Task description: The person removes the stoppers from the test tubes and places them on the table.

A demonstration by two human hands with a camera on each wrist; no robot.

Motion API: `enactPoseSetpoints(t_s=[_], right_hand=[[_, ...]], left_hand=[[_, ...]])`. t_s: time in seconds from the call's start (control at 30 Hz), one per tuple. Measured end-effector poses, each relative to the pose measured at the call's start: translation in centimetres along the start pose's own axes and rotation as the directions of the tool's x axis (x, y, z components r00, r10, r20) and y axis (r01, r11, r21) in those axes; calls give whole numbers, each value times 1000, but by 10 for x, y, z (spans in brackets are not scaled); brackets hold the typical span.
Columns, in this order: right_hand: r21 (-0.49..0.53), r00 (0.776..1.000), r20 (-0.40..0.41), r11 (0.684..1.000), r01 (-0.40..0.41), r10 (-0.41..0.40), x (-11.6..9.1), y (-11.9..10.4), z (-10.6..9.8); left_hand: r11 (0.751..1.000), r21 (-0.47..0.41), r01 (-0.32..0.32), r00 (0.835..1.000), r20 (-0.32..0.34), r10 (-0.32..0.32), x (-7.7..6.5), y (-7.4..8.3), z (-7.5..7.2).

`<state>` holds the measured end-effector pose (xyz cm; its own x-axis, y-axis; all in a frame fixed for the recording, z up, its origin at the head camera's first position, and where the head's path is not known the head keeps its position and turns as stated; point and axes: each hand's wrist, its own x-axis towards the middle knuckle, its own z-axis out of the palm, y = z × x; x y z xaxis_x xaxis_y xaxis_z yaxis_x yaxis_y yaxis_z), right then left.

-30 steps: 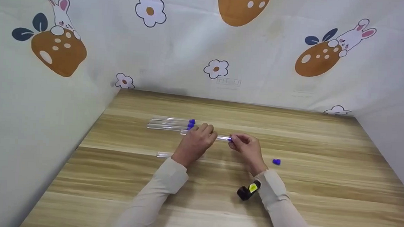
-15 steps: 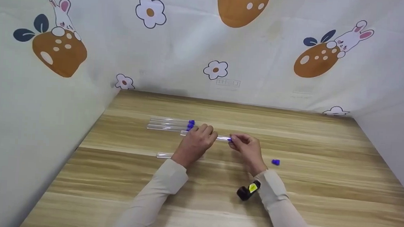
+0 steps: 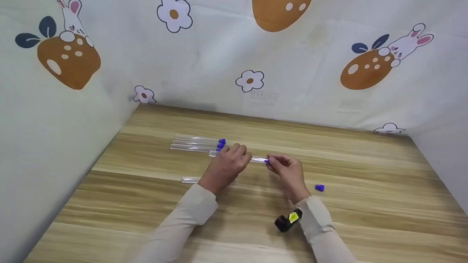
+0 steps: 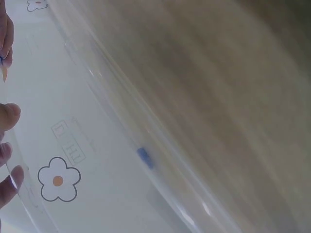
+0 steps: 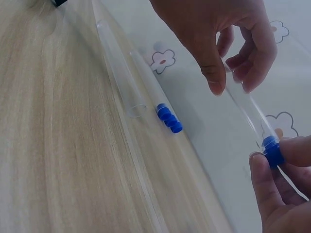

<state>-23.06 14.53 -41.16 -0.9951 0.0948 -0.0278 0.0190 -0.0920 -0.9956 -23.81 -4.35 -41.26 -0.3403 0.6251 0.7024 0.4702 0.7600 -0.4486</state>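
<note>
My left hand [image 3: 228, 163] grips a clear test tube [image 3: 259, 160] around its middle, holding it roughly level above the table. At the tube's right end, my right hand [image 3: 288, 173] pinches a blue stopper [image 5: 273, 154] between thumb and fingers. In the right wrist view the stopper's narrower part sits in the tube's mouth; how deep is hard to tell. An unstoppered test tube [image 3: 189, 180] lies partly hidden behind the left wrist. Farther back, several stoppered test tubes [image 3: 194, 148] lie side by side, their blue ends pointing right. The left wrist view shows only fingers [image 4: 8, 117] at its edge.
A loose blue stopper [image 3: 319, 187] lies on the wooden table [image 3: 373, 237], to the right of my right hand. A black wrist camera [image 3: 287, 221] juts from the right cuff. A printed white curtain [image 3: 205, 64] borders the table's back and sides.
</note>
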Motion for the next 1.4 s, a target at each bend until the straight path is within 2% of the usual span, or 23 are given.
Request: enactPoseSetpoints(t_s=[0.3,0.53,0.9,1.4], right_hand=[[0,1000,-2,1000,-11,11,0,-2,-4],[14,1000,-20,1000,-10,10,2,-2,-7],[23,999,-42,1000,15,-14,3,-1,-10],[32,999,-44,999,21,-19,4,-4,-20]], left_hand=[[1000,19,-5,998,-69,7,0,-2,3],[1000,1,5,1000,-22,-5,0,-2,0],[1000,-10,13,1000,3,-13,-3,-4,-2],[999,-26,32,999,-6,-32,-3,-5,-2]])
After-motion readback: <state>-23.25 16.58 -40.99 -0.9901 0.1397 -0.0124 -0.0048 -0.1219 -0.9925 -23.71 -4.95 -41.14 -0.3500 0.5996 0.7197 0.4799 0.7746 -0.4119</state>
